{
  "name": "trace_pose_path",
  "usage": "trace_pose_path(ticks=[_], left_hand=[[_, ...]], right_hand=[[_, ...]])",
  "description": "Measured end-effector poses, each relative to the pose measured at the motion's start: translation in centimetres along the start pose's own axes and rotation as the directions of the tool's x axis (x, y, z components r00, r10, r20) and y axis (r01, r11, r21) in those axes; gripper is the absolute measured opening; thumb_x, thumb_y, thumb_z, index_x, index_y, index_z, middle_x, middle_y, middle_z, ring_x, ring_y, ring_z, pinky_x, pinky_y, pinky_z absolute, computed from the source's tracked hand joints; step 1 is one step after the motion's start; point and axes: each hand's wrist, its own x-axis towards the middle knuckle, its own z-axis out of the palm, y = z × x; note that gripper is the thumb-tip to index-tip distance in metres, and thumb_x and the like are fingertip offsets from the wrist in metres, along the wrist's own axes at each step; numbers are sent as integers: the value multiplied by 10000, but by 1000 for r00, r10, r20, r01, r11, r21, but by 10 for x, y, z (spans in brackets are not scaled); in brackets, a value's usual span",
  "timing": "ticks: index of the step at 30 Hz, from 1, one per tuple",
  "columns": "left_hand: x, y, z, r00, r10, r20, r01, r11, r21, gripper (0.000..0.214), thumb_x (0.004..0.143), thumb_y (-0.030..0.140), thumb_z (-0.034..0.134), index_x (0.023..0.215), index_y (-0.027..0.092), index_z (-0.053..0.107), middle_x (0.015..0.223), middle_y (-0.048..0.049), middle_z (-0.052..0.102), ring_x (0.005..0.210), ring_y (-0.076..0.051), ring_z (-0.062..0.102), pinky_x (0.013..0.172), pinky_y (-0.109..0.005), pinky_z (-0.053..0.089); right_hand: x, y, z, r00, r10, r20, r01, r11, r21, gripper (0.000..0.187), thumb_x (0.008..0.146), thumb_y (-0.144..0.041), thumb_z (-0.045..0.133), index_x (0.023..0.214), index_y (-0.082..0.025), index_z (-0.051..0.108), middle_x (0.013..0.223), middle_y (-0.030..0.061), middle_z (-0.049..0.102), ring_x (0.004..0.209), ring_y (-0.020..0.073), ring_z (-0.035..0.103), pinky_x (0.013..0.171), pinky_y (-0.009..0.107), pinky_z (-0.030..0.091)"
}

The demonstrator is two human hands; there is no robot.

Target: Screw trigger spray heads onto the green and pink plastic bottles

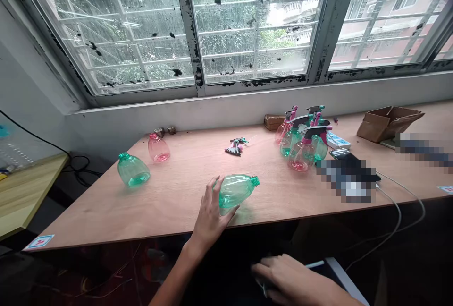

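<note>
My left hand (211,207) is closed around the base end of a clear green spray bottle body (236,190). The bottle lies on its side near the table's front edge, its open neck pointing right. Below that edge, my right hand (278,275) is closed and somewhat blurred; a small greyish thing shows at its fingers, too unclear to name. Further left stand a headless green bottle (133,170) and a headless pink bottle (158,148). Loose trigger spray heads (236,146) lie at mid-table beyond my left hand.
Several spray bottles with heads fitted (301,152) cluster right of centre. Beyond them are an open cardboard box (377,124), a dark phone-like slab (356,166) and white cables (398,211). A window (253,22) rises behind the wooden table (106,221).
</note>
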Motion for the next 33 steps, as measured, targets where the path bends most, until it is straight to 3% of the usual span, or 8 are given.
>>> trace_pose_path(ticks=[4,7,9,11,16,20,24,33], left_hand=[[0,-1,-1,999,-34,2,34,999,-33,778,909,383,669,1517,312,189,1514,-114,360,1439,-283,359,1164,-483,352],[-1,-1,-1,997,-67,25,68,997,-45,819,893,456,673,1522,284,177,1496,-140,428,1396,-305,439,1119,-494,406],[-1,0,-2,995,-79,54,81,996,-38,819,874,493,683,1510,257,225,1477,-157,474,1363,-328,482,1091,-516,426],[0,0,-3,994,-79,80,81,996,-26,792,856,518,691,1485,242,297,1453,-163,514,1337,-343,509,1074,-535,432],[1,2,-6,993,-68,101,68,998,-2,766,840,534,698,1459,234,363,1411,-162,561,1290,-344,552,1043,-521,448],[1,4,-7,990,-71,122,71,997,3,784,833,547,702,1462,236,350,1412,-151,558,1295,-330,543,1051,-496,446],[1,4,-6,987,-86,134,86,996,4,811,829,572,694,1465,221,333,1409,-153,556,1292,-332,535,1054,-502,438],[-3,-6,0,979,-74,191,48,990,136,905,793,677,650,1485,166,368,1410,-218,564,1317,-433,494,1067,-624,390]], right_hand=[[-31,-15,-52,900,-42,-434,222,901,373,412,899,-440,665,1279,-283,636,1025,81,772,844,243,719,724,296,554],[-40,-16,-101,525,161,-836,526,710,468,443,1011,-519,431,1008,-204,742,793,86,762,644,225,696,599,333,561],[-29,-14,-133,216,326,-920,649,657,385,433,961,-542,541,780,-189,714,609,27,667,506,168,612,422,250,436],[-7,-14,-162,47,442,-896,749,578,325,449,902,-596,608,694,-200,643,569,-21,586,453,123,538,386,226,360],[51,-21,-205,42,448,-893,855,446,264,554,882,-728,494,670,-219,544,498,-63,501,419,105,429,387,216,312],[83,-26,-193,-1,360,-933,799,561,216,555,897,-714,480,660,-215,539,519,-63,483,420,105,442,393,221,306],[100,-19,-151,264,182,-947,617,722,311,524,974,-592,476,649,-198,594,548,-31,550,506,130,526,513,253,429],[114,-2,-111,456,208,-865,559,689,461,358,980,-530,521,819,-229,626,814,40,691,817,224,645,777,364,523]])
